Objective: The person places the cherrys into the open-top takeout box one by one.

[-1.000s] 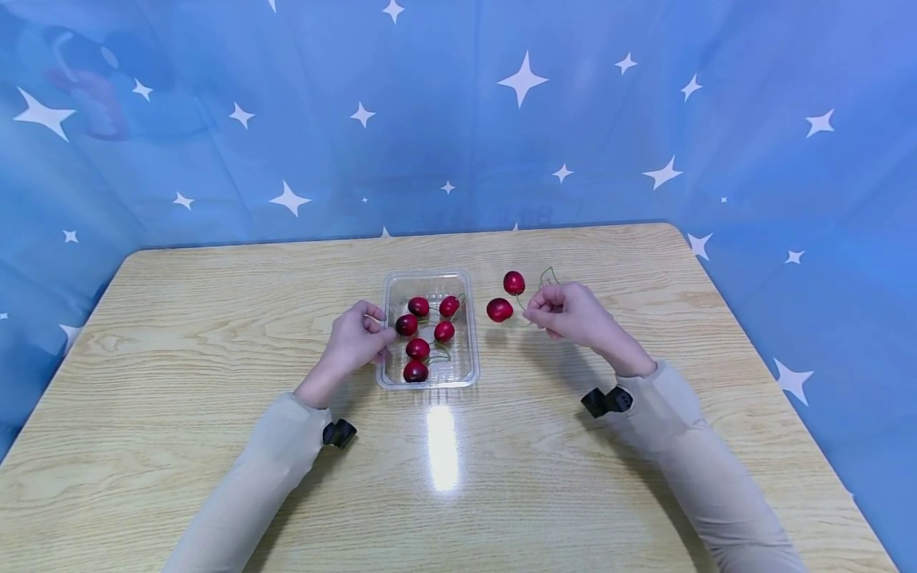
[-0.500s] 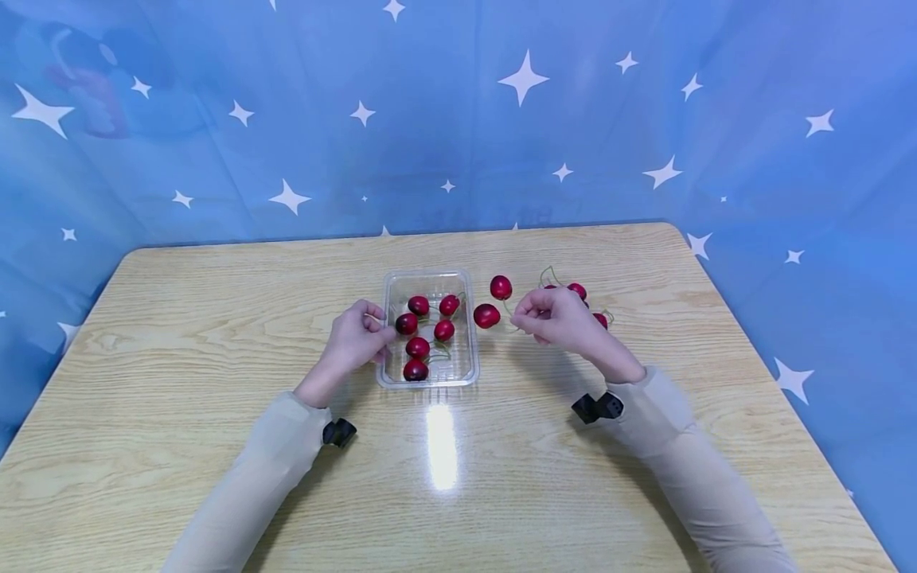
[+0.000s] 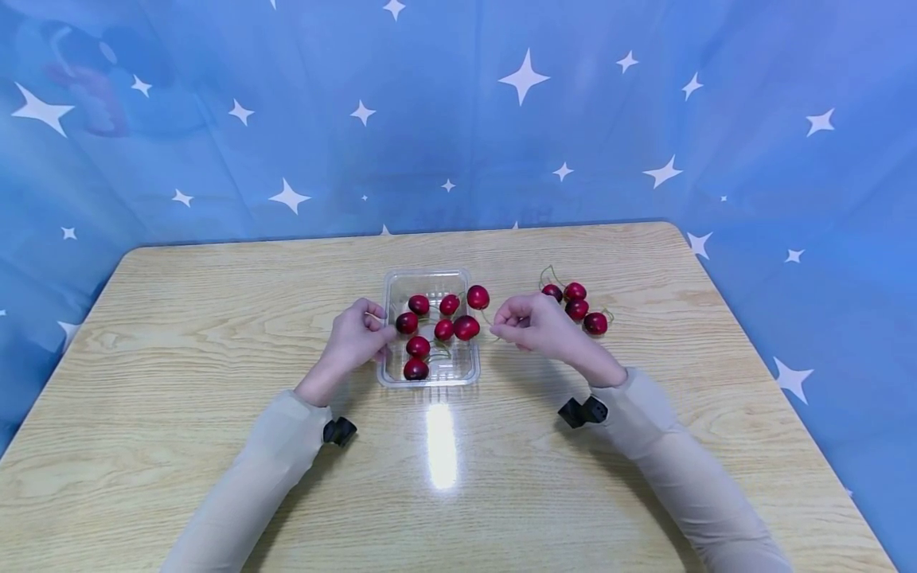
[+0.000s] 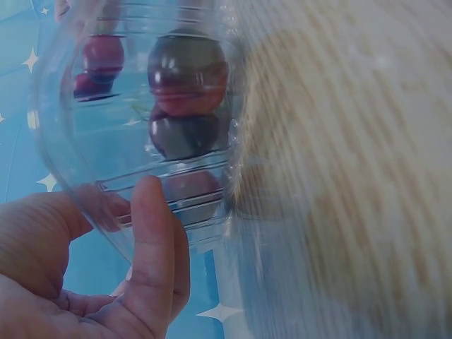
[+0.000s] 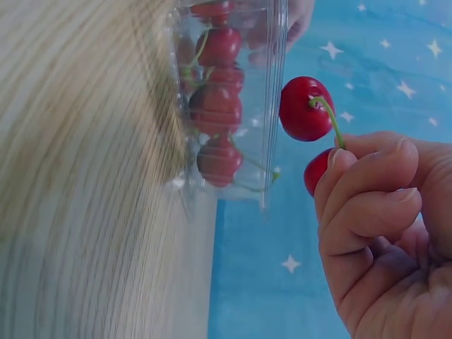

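Left hand [image 3: 353, 341]: one, grasping the box's left wall between thumb and fingers; one black gadget [image 3: 340, 432] at the wrist.
Box [image 3: 430, 286]: one, clear plastic, on the table [image 3: 179, 334].
Boxed cherries [image 3: 418, 347]: six, red; four toward the far end, two toward the near end.
Held cherries [image 3: 466, 328]: two, at the box's right rim (whether they touch it, I cannot tell).
Right hand [image 3: 537, 325]: one, right of the box, pinching the held pair by green stem [image 5: 332, 117]; a second gadget [image 3: 583, 411] at this wrist.
Loose cherries [image 3: 576, 309]: four, grouped on the table, far and right of the right hand.
Cloth [image 3: 430, 79]: one, blue with white stars, beyond the table's far edge.
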Available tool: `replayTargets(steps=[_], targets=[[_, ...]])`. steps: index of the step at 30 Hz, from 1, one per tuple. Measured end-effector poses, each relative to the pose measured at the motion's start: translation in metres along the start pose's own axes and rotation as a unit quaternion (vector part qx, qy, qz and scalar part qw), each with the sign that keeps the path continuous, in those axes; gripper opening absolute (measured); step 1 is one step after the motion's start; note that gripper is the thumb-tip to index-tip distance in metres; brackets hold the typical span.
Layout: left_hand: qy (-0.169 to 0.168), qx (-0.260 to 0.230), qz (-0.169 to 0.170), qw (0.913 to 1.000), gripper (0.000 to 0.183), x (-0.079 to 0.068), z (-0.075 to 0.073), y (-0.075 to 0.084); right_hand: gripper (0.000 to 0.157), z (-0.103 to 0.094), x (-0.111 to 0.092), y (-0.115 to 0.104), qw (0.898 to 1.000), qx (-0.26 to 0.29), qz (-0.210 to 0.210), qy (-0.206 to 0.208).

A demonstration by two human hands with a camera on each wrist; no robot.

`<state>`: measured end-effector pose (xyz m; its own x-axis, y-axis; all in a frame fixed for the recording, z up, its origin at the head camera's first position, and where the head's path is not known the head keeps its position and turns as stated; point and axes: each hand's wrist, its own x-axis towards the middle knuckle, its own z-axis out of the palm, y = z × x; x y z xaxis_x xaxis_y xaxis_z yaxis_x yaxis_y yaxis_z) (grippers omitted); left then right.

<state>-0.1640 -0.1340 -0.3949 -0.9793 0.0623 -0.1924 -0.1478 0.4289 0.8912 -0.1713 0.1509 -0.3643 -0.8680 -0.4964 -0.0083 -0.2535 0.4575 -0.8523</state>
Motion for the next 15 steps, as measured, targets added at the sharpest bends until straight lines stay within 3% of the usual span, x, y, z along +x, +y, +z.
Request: replayTargets(steps=[15], targets=[[-0.001,-0.001,-0.003,1.0000,0.026,0.000,0.000,-0.001,0.004,0.019,0.007,-0.010,0.998,-0.030,-0.045,-0.031]])
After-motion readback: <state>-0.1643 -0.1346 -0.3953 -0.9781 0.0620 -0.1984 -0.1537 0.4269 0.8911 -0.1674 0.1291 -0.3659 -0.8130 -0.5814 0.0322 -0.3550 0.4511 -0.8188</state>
